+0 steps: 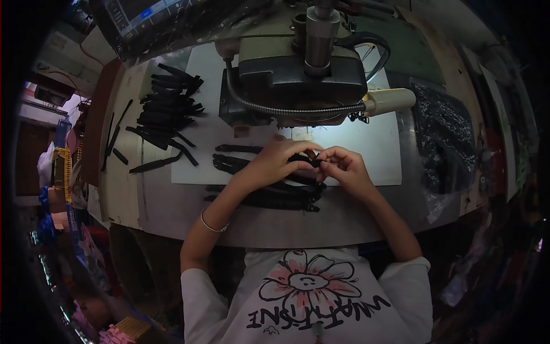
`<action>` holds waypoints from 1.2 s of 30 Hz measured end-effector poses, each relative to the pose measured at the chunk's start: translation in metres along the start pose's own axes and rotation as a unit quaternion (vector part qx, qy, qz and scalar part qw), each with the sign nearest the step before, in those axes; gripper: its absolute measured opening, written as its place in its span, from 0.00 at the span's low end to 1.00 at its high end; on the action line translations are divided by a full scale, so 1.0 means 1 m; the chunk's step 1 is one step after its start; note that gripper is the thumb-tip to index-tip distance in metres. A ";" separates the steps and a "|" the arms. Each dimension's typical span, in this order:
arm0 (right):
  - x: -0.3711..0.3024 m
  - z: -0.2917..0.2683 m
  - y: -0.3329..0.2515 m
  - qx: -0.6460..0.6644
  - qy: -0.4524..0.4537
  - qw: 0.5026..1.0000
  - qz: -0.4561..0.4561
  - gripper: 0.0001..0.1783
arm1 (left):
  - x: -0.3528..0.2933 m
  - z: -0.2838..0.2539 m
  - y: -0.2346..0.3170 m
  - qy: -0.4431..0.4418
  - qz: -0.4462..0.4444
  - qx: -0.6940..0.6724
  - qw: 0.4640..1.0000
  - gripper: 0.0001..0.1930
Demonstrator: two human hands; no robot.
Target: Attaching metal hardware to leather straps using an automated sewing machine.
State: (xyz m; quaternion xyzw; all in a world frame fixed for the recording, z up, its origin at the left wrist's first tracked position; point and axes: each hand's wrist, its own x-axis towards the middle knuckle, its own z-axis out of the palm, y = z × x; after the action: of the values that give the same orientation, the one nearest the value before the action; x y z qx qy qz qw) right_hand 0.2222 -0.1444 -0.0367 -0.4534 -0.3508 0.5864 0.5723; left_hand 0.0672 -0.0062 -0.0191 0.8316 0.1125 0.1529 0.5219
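Note:
Both my hands meet below the lit head of a machine (298, 80), above a white sheet. My left hand (277, 163) pinches the end of a black fabric strip (314, 163) between thumb and fingers. My right hand (346, 169) comes from the other side, its fingertips closed on the same small dark end. How much of the strip runs behind my fingers is hidden. Several more black strips (230, 164) lie beneath and beside my left hand, some on the sheet and some on the metal tabletop nearer my body.
A heap of black strips (166, 109) lies left, with loose ones (117, 135) farther out. The white sheet (378, 160) covers part of the grey metal table (172, 212). Crinkled dark plastic (444, 137) rests right. A screen (143, 20) stands far left; a cream handle (392, 101) sticks out from the machine.

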 end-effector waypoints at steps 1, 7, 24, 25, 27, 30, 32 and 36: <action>0.001 0.000 -0.001 0.000 -0.001 1.000 0.000 0.07 | 0.000 -0.002 -0.001 -0.039 0.014 0.027 0.999 0.11; 0.001 0.003 -0.006 -0.052 0.014 0.999 -0.005 0.08 | -0.003 -0.006 0.005 -0.027 -0.002 0.133 0.991 0.11; 0.083 -0.023 -0.019 -0.192 0.119 0.961 0.156 0.13 | 0.001 0.000 -0.047 0.145 0.067 0.419 0.894 0.15; 0.084 -0.022 -0.021 -0.189 0.125 0.962 0.152 0.12 | 0.002 -0.001 -0.048 0.121 0.069 0.441 0.887 0.16; 0.086 -0.020 -0.021 -0.191 0.125 0.961 0.157 0.12 | 0.000 -0.004 -0.049 0.102 0.092 0.496 0.858 0.16; 0.087 -0.022 -0.015 -0.209 0.127 0.959 0.143 0.12 | 0.001 -0.005 -0.043 0.071 0.110 0.543 0.830 0.17; 0.088 -0.023 -0.008 -0.223 0.127 0.959 0.124 0.12 | 0.001 -0.007 -0.038 0.059 0.103 0.538 0.835 0.17; 0.089 -0.030 0.001 -0.321 0.148 0.929 0.108 0.13 | 0.008 -0.005 -0.038 0.087 0.172 0.521 0.831 0.15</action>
State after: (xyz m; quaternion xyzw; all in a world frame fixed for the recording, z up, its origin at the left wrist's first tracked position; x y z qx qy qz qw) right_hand 0.2558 -0.0599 -0.0592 -0.7295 -0.3808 0.4271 0.3747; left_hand 0.0714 0.0167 -0.0507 0.9694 0.0761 0.2306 -0.0357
